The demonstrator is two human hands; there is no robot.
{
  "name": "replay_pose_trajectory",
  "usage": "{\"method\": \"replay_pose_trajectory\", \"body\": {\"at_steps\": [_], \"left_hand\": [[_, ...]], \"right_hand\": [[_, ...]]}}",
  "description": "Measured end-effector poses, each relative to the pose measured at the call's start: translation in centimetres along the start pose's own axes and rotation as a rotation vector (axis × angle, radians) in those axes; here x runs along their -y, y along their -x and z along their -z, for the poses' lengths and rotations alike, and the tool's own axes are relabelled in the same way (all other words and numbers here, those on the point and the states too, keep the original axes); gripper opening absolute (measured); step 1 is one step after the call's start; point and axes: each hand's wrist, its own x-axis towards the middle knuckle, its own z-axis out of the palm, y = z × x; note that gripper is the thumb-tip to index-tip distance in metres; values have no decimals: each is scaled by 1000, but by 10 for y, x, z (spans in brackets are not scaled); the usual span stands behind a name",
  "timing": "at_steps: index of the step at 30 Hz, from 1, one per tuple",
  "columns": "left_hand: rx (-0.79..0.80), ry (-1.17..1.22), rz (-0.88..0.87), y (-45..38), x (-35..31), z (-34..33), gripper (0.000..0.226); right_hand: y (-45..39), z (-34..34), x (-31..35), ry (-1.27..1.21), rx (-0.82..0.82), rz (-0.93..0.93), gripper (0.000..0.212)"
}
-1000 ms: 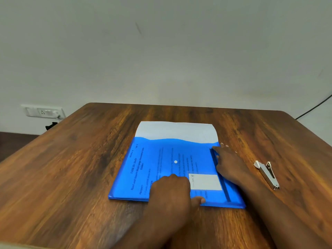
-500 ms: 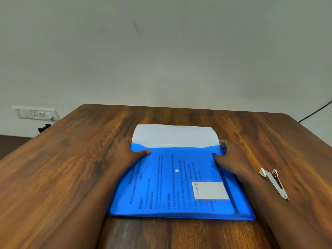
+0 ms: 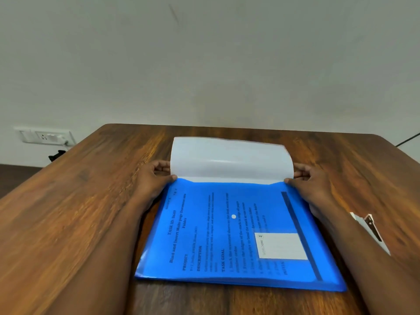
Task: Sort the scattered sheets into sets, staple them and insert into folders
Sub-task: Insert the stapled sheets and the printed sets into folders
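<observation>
A blue translucent folder (image 3: 238, 235) lies in the middle of the wooden table (image 3: 79, 212), with printed sheets showing through its front. Its pale flap (image 3: 230, 160) is lifted off the table and curls up toward me. My left hand (image 3: 154, 180) pinches the flap's left corner, thumb on the folder's top edge. My right hand (image 3: 311, 185) pinches the right corner the same way. A white stapler (image 3: 370, 230) lies on the table to the right, partly hidden behind my right forearm.
A wall socket plate (image 3: 43, 135) sits on the wall at the left, beyond the table. A black cable (image 3: 408, 139) runs past the table's far right corner. Bare wood surrounds the folder on all sides.
My left hand moved from the folder's near edge to its far left corner. Both hands took hold of the flap's corners and lifted it from lying flat.
</observation>
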Motion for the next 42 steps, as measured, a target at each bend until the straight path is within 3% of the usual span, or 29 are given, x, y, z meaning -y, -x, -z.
{"method": "replay_pose_trajectory", "body": {"at_steps": [5, 13, 19, 22, 30, 34, 38, 42], "left_hand": [[-16, 74, -34, -2, 6, 1, 19], [61, 140, -101, -6, 14, 4, 38], [129, 138, -79, 1, 10, 15, 34], [149, 87, -45, 3, 8, 19, 29], [101, -104, 23, 17, -3, 16, 35], [126, -244, -119, 19, -6, 14, 44], [232, -536, -399, 34, -16, 1, 16], [377, -560, -406, 77, -39, -22, 42]], "right_hand": [[-2, 1, -6, -122, -16, 35, 23], [-7, 10, -7, -275, 121, -5, 31], [-10, 39, -5, -40, 319, 27, 22], [-11, 45, -6, 37, 343, 36, 16], [-14, 50, 2, 518, 364, 222, 39], [16, 38, 23, 608, 365, 279, 32], [52, 15, 37, 711, 365, 394, 20], [88, -5, 50, 705, 518, 444, 41]]}}
